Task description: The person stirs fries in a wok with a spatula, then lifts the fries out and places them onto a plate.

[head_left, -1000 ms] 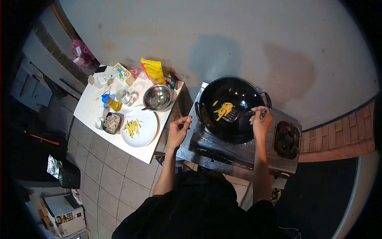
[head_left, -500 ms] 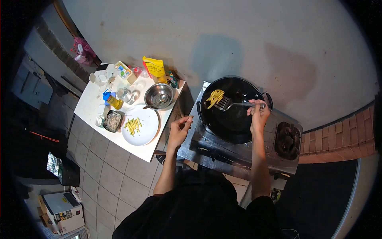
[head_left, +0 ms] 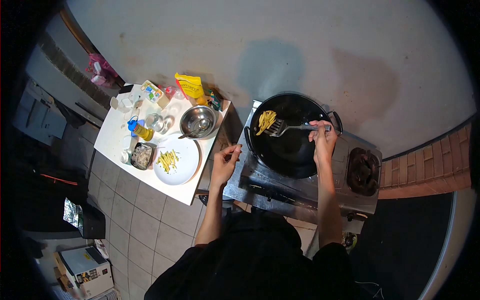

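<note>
My right hand (head_left: 324, 137) is closed around the handle of a slotted spatula (head_left: 280, 129) over the black wok (head_left: 292, 155). The spatula's slotted head is beside a small heap of yellow-green strips (head_left: 266, 122), which look like fries or cut vegetables, at the wok's left side. My left hand (head_left: 225, 162) hangs in the air between the wok and the white table, empty, with its fingers loosely bent and the thumb apart. Nearest to it on the table is a white plate (head_left: 187, 167) bearing more strips (head_left: 167, 160).
The wok stands on a metal gas stove (head_left: 280, 192); a second burner (head_left: 363, 171) is at the right. On the white table (head_left: 170, 192) are a steel bowl (head_left: 187, 116) with a ladle, an oil bottle (head_left: 144, 133), a dark container (head_left: 142, 155), a glass jar and a yellow bag (head_left: 190, 85).
The spatula has moved slightly left, and the strips lie a little further toward the wok's left wall. My left hand has hardly moved; the whole view has shifted slightly.
</note>
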Tool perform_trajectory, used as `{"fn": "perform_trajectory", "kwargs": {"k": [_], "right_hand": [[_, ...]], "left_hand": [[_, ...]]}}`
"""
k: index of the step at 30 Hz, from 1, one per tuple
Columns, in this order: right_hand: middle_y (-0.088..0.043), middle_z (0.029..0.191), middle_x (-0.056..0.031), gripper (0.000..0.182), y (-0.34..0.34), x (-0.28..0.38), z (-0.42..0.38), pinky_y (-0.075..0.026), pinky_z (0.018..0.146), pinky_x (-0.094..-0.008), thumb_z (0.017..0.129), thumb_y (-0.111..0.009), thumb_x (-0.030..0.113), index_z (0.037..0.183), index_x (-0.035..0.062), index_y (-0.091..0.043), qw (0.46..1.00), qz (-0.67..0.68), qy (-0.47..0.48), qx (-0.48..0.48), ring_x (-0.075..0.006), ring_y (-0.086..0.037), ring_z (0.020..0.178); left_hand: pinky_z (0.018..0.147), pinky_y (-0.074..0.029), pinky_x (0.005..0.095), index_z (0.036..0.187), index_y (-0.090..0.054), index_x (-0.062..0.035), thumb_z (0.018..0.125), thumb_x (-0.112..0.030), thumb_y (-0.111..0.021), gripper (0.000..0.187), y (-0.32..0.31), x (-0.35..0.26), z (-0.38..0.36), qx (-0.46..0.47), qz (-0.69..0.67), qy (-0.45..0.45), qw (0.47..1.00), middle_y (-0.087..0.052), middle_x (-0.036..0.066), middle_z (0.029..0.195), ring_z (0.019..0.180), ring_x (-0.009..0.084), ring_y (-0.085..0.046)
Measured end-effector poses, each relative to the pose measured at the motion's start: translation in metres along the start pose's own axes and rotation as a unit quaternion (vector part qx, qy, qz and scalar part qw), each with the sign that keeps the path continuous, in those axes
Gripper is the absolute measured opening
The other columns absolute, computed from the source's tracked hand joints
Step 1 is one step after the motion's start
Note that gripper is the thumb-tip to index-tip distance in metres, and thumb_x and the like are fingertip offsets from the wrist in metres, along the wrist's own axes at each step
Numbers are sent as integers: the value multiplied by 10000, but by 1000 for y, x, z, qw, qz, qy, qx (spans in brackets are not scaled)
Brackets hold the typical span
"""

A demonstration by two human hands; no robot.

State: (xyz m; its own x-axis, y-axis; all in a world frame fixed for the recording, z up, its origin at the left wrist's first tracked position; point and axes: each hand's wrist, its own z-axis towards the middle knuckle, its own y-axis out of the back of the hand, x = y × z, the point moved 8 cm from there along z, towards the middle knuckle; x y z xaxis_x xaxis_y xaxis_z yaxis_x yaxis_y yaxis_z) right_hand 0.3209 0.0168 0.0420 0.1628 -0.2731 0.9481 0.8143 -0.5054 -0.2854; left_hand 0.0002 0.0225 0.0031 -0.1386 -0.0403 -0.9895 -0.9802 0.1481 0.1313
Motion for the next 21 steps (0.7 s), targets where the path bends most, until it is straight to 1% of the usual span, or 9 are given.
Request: {"fn": "perform_trajectory", "kwargs": {"k": [2,7,11,13,15,17,18,21], "right_hand": [[-605,886,-151,113,0,-1,1,-404,445,-243,942,-446,89,903,-3,-498,1000,-2,0,1,-112,-513,514],[-608,897,-154,118,-4,2,0,-396,443,-241,941,-449,94,900,-5,-497,1000,19,-6,-4,-112,-510,512],[-611,888,-153,110,1,18,-1,-389,437,-240,936,-454,92,905,-5,-496,1000,10,1,-10,-114,-505,502],[-614,872,-152,110,13,31,-5,-386,433,-241,930,-467,102,914,-4,-493,999,-33,7,-26,-117,-495,482],[-618,855,-144,120,26,42,-9,-379,417,-235,926,-484,115,924,-5,-490,999,-26,23,-24,-114,-496,470],[-622,839,-130,126,42,58,-15,-371,398,-226,923,-497,121,930,-5,-489,994,-89,47,-54,-109,-502,461],[-625,824,-114,126,50,61,-15,-364,383,-218,925,-499,124,933,-1,-490,990,-120,55,-50,-103,-504,454],[-626,818,-107,126,67,66,-17,-362,380,-217,928,-495,128,913,3,-497,983,-162,79,-44,-95,-499,447]], "left_hand": [[616,-425,227,1038,-648,4,890,-273,-590,319,0,1,2,-1,0,-12,1000,-635,45,809,669,87,-522],[623,-422,228,1044,-648,0,891,-269,-589,315,-2,0,3,7,1,-4,1000,-634,42,805,673,88,-518],[627,-423,232,1041,-651,-4,892,-265,-588,307,-1,5,5,6,-9,1,1000,-636,43,803,675,87,-513],[631,-423,232,1045,-649,-4,892,-265,-587,308,1,4,6,4,-9,7,1000,-635,44,804,677,87,-513],[634,-424,233,1048,-648,-4,892,-265,-587,309,3,4,6,-1,-10,14,1000,-635,44,806,679,87,-512],[642,-425,233,1055,-644,-4,893,-261,-585,309,2,4,6,5,-19,18,1000,-634,44,810,687,87,-513],[642,-425,233,1055,-644,-4,893,-261,-585,309,1,2,6,5,-20,18,1000,-634,44,810,687,87,-513],[646,-426,231,1056,-642,-2,895,-252,-583,303,-2,1,6,7,-17,24,1000,-633,45,815,692,88,-513]]}}
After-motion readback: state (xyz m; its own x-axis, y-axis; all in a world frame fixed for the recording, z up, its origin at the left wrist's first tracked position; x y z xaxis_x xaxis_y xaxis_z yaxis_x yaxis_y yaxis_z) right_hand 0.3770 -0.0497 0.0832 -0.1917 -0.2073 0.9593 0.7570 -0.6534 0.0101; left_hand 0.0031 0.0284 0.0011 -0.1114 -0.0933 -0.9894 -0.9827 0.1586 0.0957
